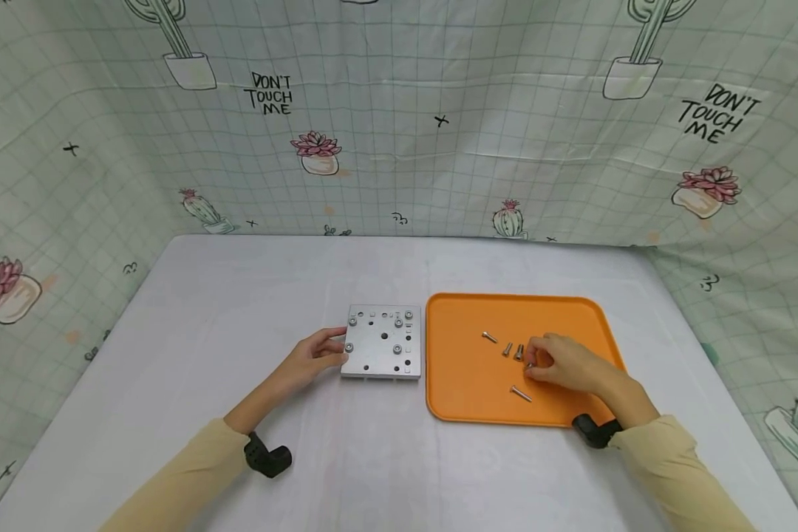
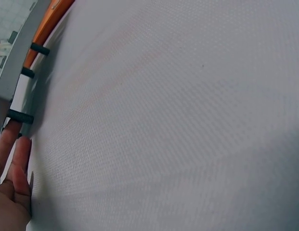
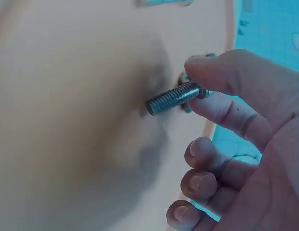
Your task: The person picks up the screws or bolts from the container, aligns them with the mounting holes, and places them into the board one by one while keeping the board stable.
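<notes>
My left hand (image 1: 315, 360) holds the left edge of a square silver metal plate (image 1: 374, 362). Several socket-head screws sit in the plate's holes, and their threaded ends, such as this screw end (image 2: 20, 116), stick out below it in the left wrist view. Over the orange tray (image 1: 465, 406), my right hand (image 1: 567, 362) pinches a threaded screw (image 3: 172, 98) between thumb and index finger, the other fingers loosely curled. Loose in the tray near that hand lie a short screw (image 1: 507, 349), a thicker screw (image 1: 519, 352), a long screw (image 1: 521, 394) and another screw (image 1: 488, 337).
The tray stands just right of the plate, with a raised rim (image 1: 505, 423) around it. Both rest on a white-covered table (image 1: 273, 273). A printed cloth (image 1: 399, 148) hangs behind and at the sides. Each wrist carries a black camera mount (image 1: 266, 457).
</notes>
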Available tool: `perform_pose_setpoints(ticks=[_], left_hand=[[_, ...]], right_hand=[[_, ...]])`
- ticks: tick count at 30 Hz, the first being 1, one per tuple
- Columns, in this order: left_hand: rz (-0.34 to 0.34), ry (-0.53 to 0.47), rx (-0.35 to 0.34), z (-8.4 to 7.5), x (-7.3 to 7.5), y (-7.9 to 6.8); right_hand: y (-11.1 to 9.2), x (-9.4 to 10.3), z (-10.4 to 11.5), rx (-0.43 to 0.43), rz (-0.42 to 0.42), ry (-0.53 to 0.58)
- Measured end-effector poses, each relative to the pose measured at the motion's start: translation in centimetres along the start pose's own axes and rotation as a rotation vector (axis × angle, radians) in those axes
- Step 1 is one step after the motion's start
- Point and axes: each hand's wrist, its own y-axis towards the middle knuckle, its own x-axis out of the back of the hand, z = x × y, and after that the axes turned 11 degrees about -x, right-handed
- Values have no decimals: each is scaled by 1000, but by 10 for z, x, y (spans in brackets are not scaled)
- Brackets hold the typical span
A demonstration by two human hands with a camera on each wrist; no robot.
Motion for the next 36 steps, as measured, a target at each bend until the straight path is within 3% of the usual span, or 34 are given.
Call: perform_pose_setpoints(ticks=[8, 18, 27, 36], left_hand=[[3, 5, -8, 1, 1, 1], [-1, 10, -11, 1, -1, 2], [-3, 10, -9, 0, -1, 1], [-4, 9, 8, -1, -1, 1]], right_hand=[[2, 3, 22, 22, -83, 61], [22, -4, 73, 90, -192, 133], [49, -22, 119, 146, -182, 181], [66, -36, 135, 130, -179, 155]])
